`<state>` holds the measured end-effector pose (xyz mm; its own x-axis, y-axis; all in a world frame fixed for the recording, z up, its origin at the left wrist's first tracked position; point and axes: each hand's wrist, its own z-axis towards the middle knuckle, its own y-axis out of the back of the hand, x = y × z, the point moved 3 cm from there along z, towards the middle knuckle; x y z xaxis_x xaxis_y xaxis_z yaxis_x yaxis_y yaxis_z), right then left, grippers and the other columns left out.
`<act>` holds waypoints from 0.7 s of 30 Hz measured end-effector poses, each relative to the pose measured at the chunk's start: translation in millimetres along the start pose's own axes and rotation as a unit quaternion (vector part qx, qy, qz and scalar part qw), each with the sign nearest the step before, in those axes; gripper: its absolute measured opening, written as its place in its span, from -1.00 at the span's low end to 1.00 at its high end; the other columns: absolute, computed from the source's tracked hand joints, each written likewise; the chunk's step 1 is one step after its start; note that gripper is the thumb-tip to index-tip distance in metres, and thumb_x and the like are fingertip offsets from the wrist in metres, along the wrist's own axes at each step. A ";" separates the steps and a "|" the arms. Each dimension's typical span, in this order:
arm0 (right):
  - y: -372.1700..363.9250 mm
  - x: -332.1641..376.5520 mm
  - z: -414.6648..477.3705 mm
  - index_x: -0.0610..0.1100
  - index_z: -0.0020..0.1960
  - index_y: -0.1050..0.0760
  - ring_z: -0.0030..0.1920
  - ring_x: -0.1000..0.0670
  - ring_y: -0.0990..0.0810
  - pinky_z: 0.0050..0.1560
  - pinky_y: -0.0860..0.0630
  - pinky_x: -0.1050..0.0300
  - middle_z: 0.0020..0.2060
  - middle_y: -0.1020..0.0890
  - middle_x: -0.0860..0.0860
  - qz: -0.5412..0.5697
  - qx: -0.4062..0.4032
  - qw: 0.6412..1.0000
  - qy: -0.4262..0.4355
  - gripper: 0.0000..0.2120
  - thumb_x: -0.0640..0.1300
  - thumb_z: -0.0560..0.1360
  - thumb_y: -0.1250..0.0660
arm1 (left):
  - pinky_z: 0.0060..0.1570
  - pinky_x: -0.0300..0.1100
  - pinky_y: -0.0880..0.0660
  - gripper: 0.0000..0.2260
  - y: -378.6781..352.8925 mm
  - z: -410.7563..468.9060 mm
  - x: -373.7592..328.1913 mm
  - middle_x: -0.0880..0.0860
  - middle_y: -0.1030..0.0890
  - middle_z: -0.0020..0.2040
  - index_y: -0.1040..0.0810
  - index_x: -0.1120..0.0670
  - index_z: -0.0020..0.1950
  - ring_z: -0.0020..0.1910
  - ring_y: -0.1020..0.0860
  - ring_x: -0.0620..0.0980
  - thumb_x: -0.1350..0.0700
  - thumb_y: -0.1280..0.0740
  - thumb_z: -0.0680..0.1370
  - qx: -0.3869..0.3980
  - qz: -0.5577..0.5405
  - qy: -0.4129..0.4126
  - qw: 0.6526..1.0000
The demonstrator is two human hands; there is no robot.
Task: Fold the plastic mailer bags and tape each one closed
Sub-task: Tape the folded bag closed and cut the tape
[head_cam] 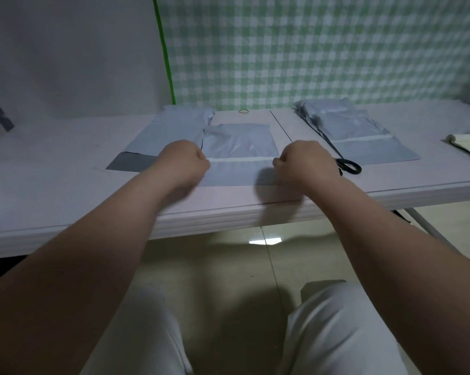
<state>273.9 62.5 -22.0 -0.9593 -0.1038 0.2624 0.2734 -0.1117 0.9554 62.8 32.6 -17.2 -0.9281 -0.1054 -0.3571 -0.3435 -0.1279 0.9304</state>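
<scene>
A light blue plastic mailer bag point(239, 142) lies flat on the white table point(52, 163) in front of me. A white adhesive strip point(242, 159) runs across it near its front end. My left hand point(183, 162) is at the bag's left edge and my right hand point(302, 162) at its right edge, both level with the strip. The fingers of both hands are curled and pinch the bag's side edges. The front flap of the bag lies between my wrists, close to the table's front edge.
Flat blue mailer bags point(171, 128) are stacked to the left, with a grey one under them. Folded bags point(350, 125) are piled at the right, black scissors point(348, 166) beside them. A rubber band point(243, 111) lies at the back and a pale roll point(466, 140) at far right.
</scene>
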 end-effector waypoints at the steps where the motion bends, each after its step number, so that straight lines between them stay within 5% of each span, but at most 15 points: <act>1: -0.2 0.1 9.5 -0.15 -0.23 -0.46 -0.10 -0.18 -0.51 -0.20 -0.33 0.14 -0.26 -0.50 -0.09 0.016 -0.008 1.000 -0.007 -0.82 -0.09 0.47 -0.20 | -0.18 -0.10 -0.39 -0.80 -0.8 10.0 1.5 0.21 -0.62 -0.12 -0.62 0.26 -0.12 -0.12 -0.54 0.17 0.16 -0.26 0.51 0.000 -0.046 0.017 0.999; 5: -1.0 8.3 43.6 -0.17 0.04 -0.55 0.05 -0.20 -0.54 -0.14 -0.36 0.17 0.00 -0.59 -0.12 0.042 0.006 0.999 -0.021 -0.77 -0.23 0.44 -0.20 | -0.29 -0.20 -0.38 -0.85 -11.5 42.3 6.9 0.14 -0.52 -0.20 -0.55 0.09 -0.25 -0.24 -0.48 0.06 0.29 -0.31 0.48 0.019 -0.256 0.112 0.960; 8: -8.2 16.7 67.2 -0.20 -0.23 -0.40 -0.04 -0.21 -0.46 -0.30 -0.30 0.25 -0.22 -0.50 -0.13 0.025 0.048 0.998 -0.027 -0.90 -0.27 0.46 -0.18 | -0.14 -0.20 -0.48 -0.78 -20.1 61.8 8.9 0.15 -0.53 -0.12 -0.50 0.05 -0.25 -0.17 -0.52 0.06 0.37 -0.34 0.46 0.047 -0.346 0.146 0.926; 10: -14.7 22.3 79.2 -0.20 -0.20 -0.40 0.01 -0.21 -0.48 -0.22 -0.36 0.20 -0.11 -0.55 -0.18 0.018 0.067 0.997 -0.035 -0.88 -0.24 0.50 -0.17 | 0.02 -0.11 -0.53 -0.76 -23.1 72.4 8.1 0.18 -0.55 -0.03 -0.51 0.06 -0.19 -0.07 -0.55 0.11 0.41 -0.33 0.45 0.062 -0.382 0.161 0.908; 13: -17.0 27.3 91.9 -0.28 0.22 -0.44 0.23 -0.21 -0.48 0.12 -0.44 0.07 0.19 -0.53 -0.21 0.011 0.090 0.995 -0.051 -0.71 -0.22 0.54 -0.15 | -0.23 -0.15 -0.58 -0.73 -25.3 83.6 2.5 0.18 -0.54 -0.10 -0.52 0.11 -0.10 -0.19 -0.56 0.08 0.48 -0.24 0.48 0.089 -0.490 0.179 0.848; 16: -15.0 28.4 100.0 -0.27 -0.03 -0.51 0.02 -0.19 -0.57 0.00 -0.49 0.08 -0.08 -0.54 -0.13 0.003 0.140 0.988 -0.064 -0.86 -0.23 0.53 -0.21 | -0.43 -0.26 -0.56 -0.69 -22.1 87.3 -5.2 0.16 -0.55 -0.15 -0.51 0.16 0.12 -0.26 -0.55 0.03 0.47 -0.15 0.53 0.117 -0.591 0.187 0.776; 18: -15.2 24.6 106.6 -0.18 -0.26 -0.39 -0.13 -0.13 -0.50 -0.09 -0.47 0.08 -0.13 -0.47 -0.13 0.118 0.159 0.975 -0.098 -0.81 -0.24 0.53 -0.24 | -0.42 -0.27 -0.55 -0.75 -17.8 85.0 -10.7 0.16 -0.61 -0.23 -0.50 0.24 0.04 -0.34 -0.60 0.02 0.45 -0.08 0.56 0.145 -0.636 0.183 0.735; 21: -10.1 24.4 103.8 -0.19 0.02 -0.49 -0.09 -0.08 -0.51 -0.12 -0.49 0.10 0.07 -0.52 -0.19 0.396 0.205 0.878 -0.175 -0.91 -0.27 0.54 -0.23 | -0.48 -0.31 -0.54 -0.77 -15.7 82.5 -15.8 0.12 -0.61 -0.40 -0.48 0.22 -0.18 -0.51 -0.59 -0.04 0.38 -0.10 0.58 0.188 -0.667 0.155 0.704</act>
<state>240.5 163.7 -11.2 -0.4609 0.3302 0.8237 0.8857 0.2299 0.4033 71.0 117.6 -19.3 0.3124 -0.3560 -0.8807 -0.9477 -0.0525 -0.3150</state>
